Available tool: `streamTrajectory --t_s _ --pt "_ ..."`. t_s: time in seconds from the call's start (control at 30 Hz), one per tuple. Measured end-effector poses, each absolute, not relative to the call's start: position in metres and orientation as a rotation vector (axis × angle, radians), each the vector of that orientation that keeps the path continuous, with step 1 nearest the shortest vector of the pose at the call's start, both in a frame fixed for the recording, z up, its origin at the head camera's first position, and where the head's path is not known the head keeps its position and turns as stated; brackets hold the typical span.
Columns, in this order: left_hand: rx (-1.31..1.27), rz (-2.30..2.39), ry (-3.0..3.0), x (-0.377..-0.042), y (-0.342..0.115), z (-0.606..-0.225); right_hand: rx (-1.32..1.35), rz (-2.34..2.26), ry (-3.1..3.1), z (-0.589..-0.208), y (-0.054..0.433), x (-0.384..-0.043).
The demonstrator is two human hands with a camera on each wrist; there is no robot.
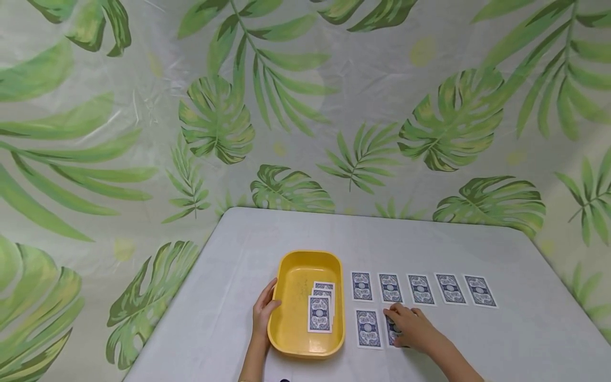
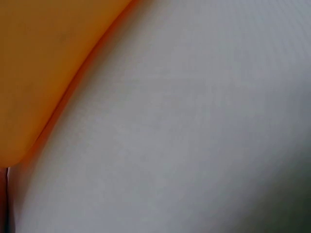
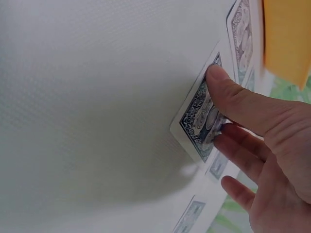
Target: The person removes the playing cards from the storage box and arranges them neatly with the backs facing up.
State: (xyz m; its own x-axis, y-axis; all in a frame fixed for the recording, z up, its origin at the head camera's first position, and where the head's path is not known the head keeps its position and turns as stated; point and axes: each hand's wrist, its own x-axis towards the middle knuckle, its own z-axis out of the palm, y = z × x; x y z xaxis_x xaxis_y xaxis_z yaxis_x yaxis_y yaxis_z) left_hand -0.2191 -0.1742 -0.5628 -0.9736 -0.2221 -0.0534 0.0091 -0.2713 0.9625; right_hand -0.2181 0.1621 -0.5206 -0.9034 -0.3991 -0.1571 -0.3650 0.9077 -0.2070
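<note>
A small dark object (image 1: 285,380), cropped by the bottom edge of the head view, is too little seen to identify. Just beyond it, a person's two bare hands reach in from either side. The right hand (image 1: 412,326) pinches a playing card (image 3: 194,122) between thumb and fingertips at the right of the near row, its patterned blue back facing up; whether the card is lifted cannot be told. Beside it, a matching card (image 1: 368,329) lies flat on the white tabletop (image 1: 229,260), near the tray's right wall. The left hand (image 1: 262,314) grips the left wall of a yellow tray (image 1: 292,339), thumb over the rim and fingers along the outside; the left wrist view gives only a blurred stretch of yellow edge and white surface. Inside the tray, toward its right side, an overlapping stack of cards (image 1: 320,314) rests with blue backs up, three of them visible. Farther off, to the right of the tray, five cards (image 1: 421,290) lie apart in a row, backs up. Behind the tabletop's far edge hangs a pale backdrop (image 1: 367,95) printed with green leaves.
</note>
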Motion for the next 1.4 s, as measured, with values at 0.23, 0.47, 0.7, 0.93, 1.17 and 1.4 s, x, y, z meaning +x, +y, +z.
streamTrajectory --t_s 0.23,0.47,0.7,0.93,1.17,1.4 --pt "0.286 -2.396 -1.795 -0.219 -0.175 -0.562 -0.601 -0.216 3.009 -0.514 0.153 -0.224" --pt "0.294 -2.385 -1.799 -0.219 -0.175 -0.563 -0.588 -0.319 3.129 -0.497 0.124 -0.23" --pt "0.256 -2.402 -1.77 -0.218 -0.174 -0.561 -0.614 -0.474 3.261 -0.486 0.091 -0.23" --pt "0.289 -2.4 -1.783 -0.219 -0.174 -0.561 -0.754 -0.557 3.312 -0.491 0.061 -0.229" --pt "0.325 -2.379 -1.812 -0.219 -0.174 -0.565 -0.797 -0.502 3.244 -0.507 0.042 -0.227" --pt "0.286 -2.392 -1.783 -0.22 -0.175 -0.564 -0.81 -0.407 3.247 -0.513 0.031 -0.225"
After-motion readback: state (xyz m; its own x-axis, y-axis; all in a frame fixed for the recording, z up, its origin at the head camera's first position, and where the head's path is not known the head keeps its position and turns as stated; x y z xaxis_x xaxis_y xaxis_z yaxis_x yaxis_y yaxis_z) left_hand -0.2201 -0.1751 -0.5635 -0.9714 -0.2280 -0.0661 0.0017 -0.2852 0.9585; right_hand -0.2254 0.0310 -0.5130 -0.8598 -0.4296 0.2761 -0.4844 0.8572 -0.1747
